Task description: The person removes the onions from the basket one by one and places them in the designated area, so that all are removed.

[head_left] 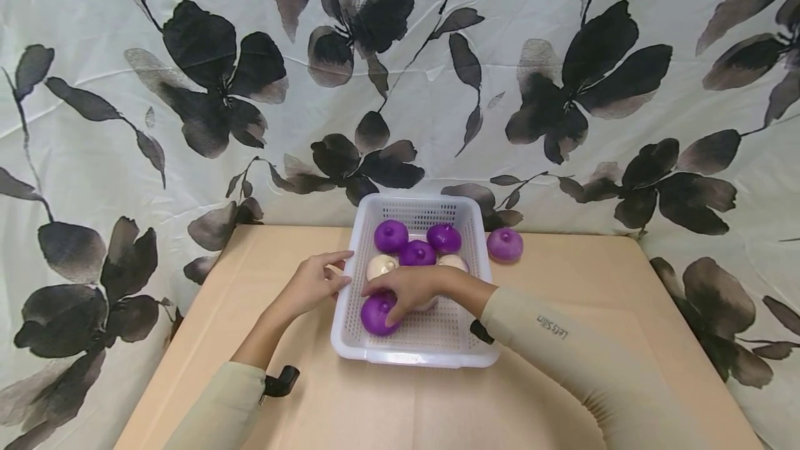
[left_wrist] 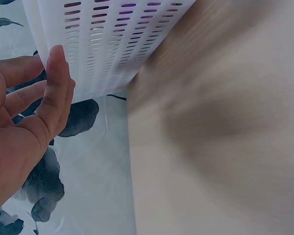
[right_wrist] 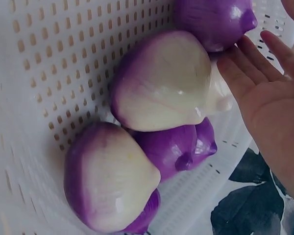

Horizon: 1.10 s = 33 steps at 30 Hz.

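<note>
In the head view my right hand (head_left: 415,287) reaches into a white perforated basket (head_left: 425,353) and holds a purple turnip (head_left: 378,317) near its front left corner, fingers over the far side, thumb at the right. The right wrist view shows that hand's fingers (right_wrist: 252,63) against a purple turnip (right_wrist: 210,22). My left hand (head_left: 315,280) rests extended fingers against the basket's left rim; its wrist view shows fingers (left_wrist: 54,93) beside the basket wall (left_wrist: 108,54). More purple turnips (head_left: 391,236) and paler ones (head_left: 381,267) lie farther back; my right hand partly hides some.
One purple turnip (head_left: 505,245) sits outside the basket, near its back right corner. Beneath everything is a tan table (head_left: 581,311) with its back edge against a flower-printed cloth (head_left: 462,103). Dark wrist bands with cameras (head_left: 281,382) are on both wrists.
</note>
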{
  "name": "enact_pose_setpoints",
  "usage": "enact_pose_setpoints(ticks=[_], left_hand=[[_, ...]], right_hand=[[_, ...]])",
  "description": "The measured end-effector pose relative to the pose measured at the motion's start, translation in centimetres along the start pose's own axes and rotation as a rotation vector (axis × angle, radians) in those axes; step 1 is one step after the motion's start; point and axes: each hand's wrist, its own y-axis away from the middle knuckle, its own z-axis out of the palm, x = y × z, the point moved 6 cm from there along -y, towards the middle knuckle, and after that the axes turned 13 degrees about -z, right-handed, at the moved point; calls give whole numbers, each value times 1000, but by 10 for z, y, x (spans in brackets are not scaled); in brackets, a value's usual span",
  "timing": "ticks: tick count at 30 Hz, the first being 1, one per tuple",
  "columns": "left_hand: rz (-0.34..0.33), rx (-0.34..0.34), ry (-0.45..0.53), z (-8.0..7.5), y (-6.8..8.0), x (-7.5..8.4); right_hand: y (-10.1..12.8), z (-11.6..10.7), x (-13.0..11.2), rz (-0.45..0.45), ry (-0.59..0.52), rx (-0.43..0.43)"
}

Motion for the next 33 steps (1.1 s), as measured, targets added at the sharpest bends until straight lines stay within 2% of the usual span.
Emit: enact_pose_setpoints(ticks=[11, 18, 25, 33], left_hand=[[-8, 7, -2, -2, 1, 0], [-7, 4, -14, -1, 0, 0], [-6, 0, -6, -2, -2, 0], [-3, 6, -14, -2, -2, 1]], right_hand=[[-6, 12, 7, 14, -57, 1], [-10, 14, 10, 62, -23, 19], [-14, 17, 7, 42, 76, -14], [-18, 21, 6, 29, 65, -24]])
